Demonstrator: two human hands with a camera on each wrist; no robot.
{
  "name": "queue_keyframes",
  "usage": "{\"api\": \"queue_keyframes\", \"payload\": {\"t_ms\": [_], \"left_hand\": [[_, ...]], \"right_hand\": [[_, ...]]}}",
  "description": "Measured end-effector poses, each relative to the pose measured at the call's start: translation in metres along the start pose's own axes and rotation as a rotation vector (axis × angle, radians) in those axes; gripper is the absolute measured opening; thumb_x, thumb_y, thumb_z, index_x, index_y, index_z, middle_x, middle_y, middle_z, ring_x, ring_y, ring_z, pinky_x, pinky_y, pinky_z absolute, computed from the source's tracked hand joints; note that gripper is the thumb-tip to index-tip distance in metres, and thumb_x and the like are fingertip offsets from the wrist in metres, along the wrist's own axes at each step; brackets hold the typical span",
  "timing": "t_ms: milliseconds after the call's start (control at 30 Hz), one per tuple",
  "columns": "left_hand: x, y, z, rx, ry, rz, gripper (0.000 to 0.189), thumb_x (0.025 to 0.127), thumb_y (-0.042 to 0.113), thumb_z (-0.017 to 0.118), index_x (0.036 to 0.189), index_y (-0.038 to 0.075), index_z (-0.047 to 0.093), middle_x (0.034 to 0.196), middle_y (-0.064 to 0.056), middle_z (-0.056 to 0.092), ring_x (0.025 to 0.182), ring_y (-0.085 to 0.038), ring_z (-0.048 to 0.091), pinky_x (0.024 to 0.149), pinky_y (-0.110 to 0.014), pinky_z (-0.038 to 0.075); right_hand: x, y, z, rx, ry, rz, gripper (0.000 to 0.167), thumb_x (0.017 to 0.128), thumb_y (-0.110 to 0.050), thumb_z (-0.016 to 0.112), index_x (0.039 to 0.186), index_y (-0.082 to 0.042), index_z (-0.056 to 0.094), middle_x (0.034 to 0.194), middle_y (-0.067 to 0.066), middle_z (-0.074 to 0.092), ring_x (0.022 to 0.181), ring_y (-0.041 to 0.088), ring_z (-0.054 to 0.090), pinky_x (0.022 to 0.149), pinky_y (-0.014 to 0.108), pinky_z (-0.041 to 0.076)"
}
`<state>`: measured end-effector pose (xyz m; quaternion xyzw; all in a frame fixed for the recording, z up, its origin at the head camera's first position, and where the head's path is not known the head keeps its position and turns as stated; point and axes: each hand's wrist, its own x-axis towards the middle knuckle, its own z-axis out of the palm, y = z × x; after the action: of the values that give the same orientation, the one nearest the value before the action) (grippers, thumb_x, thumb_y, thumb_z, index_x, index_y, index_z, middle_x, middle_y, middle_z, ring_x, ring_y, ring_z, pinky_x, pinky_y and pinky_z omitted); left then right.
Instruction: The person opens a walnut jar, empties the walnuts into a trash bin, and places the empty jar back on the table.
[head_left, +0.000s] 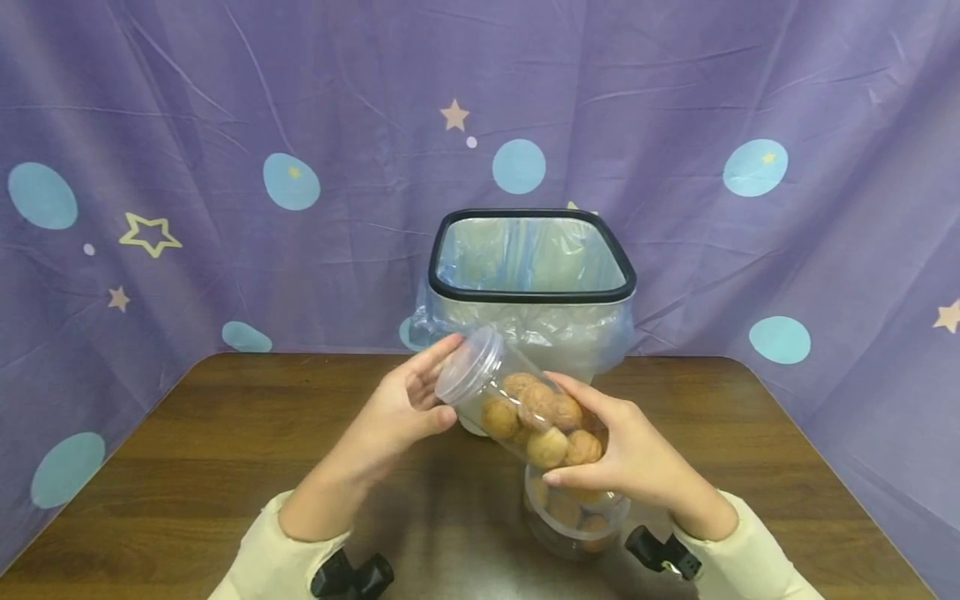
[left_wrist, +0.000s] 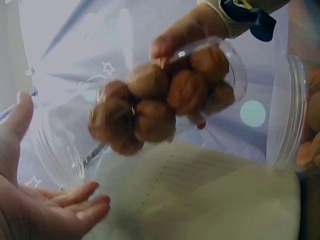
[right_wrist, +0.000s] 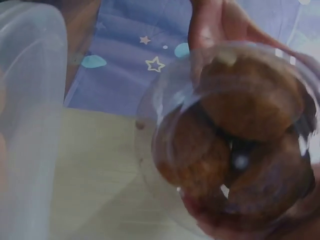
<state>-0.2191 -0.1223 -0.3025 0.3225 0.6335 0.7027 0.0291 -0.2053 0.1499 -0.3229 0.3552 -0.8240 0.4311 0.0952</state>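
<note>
A clear plastic jar [head_left: 517,408] of walnuts is tilted in the air, its ridged lid end raised toward the left. My right hand [head_left: 630,450] grips it near the bottom, thumb on the near side and fingers on the far side. At the lid end, my left hand [head_left: 408,400] stands with fingers and thumb spread about the rim; whether they touch it I cannot tell. The walnuts [left_wrist: 150,100] gather toward the bottom half of the jar in the left wrist view. Through the jar's base, several walnuts [right_wrist: 250,100] show close up in the right wrist view.
Another clear jar [head_left: 577,546] with walnuts stands on the wooden table [head_left: 210,467] below the right hand. Behind the held jar is a white bin with a black rim [head_left: 532,297], lined with a bluish plastic bag [head_left: 431,321]. A purple patterned curtain [head_left: 360,100] hangs behind.
</note>
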Motion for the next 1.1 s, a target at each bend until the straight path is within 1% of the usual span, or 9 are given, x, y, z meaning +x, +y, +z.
{"api": "queue_keyframes", "payload": {"t_ms": [167,333,433,533,667,767,867,1000,1100], "left_hand": [[0.003,-0.004,-0.009,-0.036,-0.150,0.104,0.109,0.072,0.046,0.078,0.148,-0.002,0.017,0.149,-0.026,0.026,0.133,-0.016,0.038,0.107,-0.025,0.032],[0.005,-0.005,-0.015,-0.082,-0.340,0.186,0.108,0.074,0.041,0.078,0.150,0.001,0.012,0.154,-0.018,0.020,0.140,-0.024,0.026,0.109,-0.031,0.032],[0.006,-0.004,-0.016,-0.075,-0.423,0.243,0.109,0.074,0.041,0.078,0.150,0.001,0.010,0.155,-0.016,0.018,0.141,-0.029,0.022,0.110,-0.035,0.030],[0.007,-0.001,-0.016,-0.055,-0.496,0.307,0.110,0.075,0.039,0.078,0.149,-0.002,0.008,0.155,-0.016,0.017,0.140,-0.029,0.024,0.111,-0.037,0.029],[0.007,0.001,-0.015,-0.006,-0.593,0.397,0.110,0.076,0.034,0.078,0.148,-0.007,0.004,0.156,-0.018,0.013,0.142,-0.029,0.020,0.113,-0.040,0.025],[0.006,0.001,-0.014,-0.003,-0.635,0.420,0.110,0.075,0.027,0.080,0.147,-0.009,0.005,0.156,-0.017,0.012,0.142,-0.028,0.018,0.113,-0.039,0.025],[0.005,0.001,-0.015,-0.033,-0.654,0.388,0.110,0.070,0.014,0.083,0.147,-0.009,0.008,0.156,-0.015,0.015,0.138,-0.024,0.029,0.109,-0.038,0.033],[0.004,0.000,-0.015,-0.042,-0.641,0.350,0.110,0.064,0.003,0.084,0.146,-0.009,0.012,0.154,-0.015,0.022,0.130,-0.021,0.040,0.103,-0.039,0.041],[0.004,0.000,-0.015,-0.026,-0.619,0.348,0.109,0.064,0.005,0.085,0.146,-0.008,0.016,0.152,-0.015,0.027,0.129,-0.021,0.042,0.101,-0.040,0.043]], "right_hand": [[-0.001,0.004,-0.005,0.098,-0.096,-0.026,0.086,0.068,-0.024,0.086,0.142,-0.015,0.042,0.117,0.003,0.063,0.098,0.012,0.061,0.082,0.026,0.052],[-0.001,0.007,-0.008,0.222,-0.214,-0.051,0.085,0.067,-0.016,0.083,0.141,-0.009,0.042,0.121,0.005,0.061,0.104,0.013,0.059,0.089,0.025,0.049],[0.000,0.010,-0.008,0.338,-0.311,-0.068,0.084,0.067,-0.011,0.080,0.141,-0.005,0.041,0.122,0.007,0.061,0.106,0.014,0.059,0.091,0.026,0.048],[0.001,0.012,-0.007,0.431,-0.395,-0.106,0.083,0.067,-0.009,0.077,0.141,-0.003,0.040,0.122,0.009,0.061,0.106,0.016,0.059,0.093,0.028,0.047],[0.002,0.015,-0.003,0.522,-0.478,-0.145,0.080,0.071,-0.014,0.075,0.142,-0.005,0.038,0.124,0.012,0.059,0.109,0.019,0.058,0.097,0.031,0.046],[0.002,0.015,-0.002,0.572,-0.518,-0.140,0.080,0.074,-0.017,0.075,0.143,-0.005,0.036,0.127,0.013,0.057,0.112,0.022,0.057,0.099,0.033,0.044],[0.003,0.015,-0.002,0.592,-0.537,-0.137,0.080,0.075,-0.019,0.075,0.143,-0.004,0.036,0.129,0.014,0.056,0.113,0.023,0.056,0.100,0.033,0.043],[0.003,0.016,-0.004,0.577,-0.536,-0.144,0.081,0.073,-0.017,0.075,0.143,-0.003,0.036,0.129,0.014,0.056,0.113,0.023,0.056,0.100,0.033,0.044],[0.003,0.016,-0.006,0.550,-0.530,-0.148,0.079,0.071,-0.015,0.075,0.141,-0.004,0.039,0.125,0.013,0.059,0.110,0.023,0.058,0.097,0.033,0.046]]}}
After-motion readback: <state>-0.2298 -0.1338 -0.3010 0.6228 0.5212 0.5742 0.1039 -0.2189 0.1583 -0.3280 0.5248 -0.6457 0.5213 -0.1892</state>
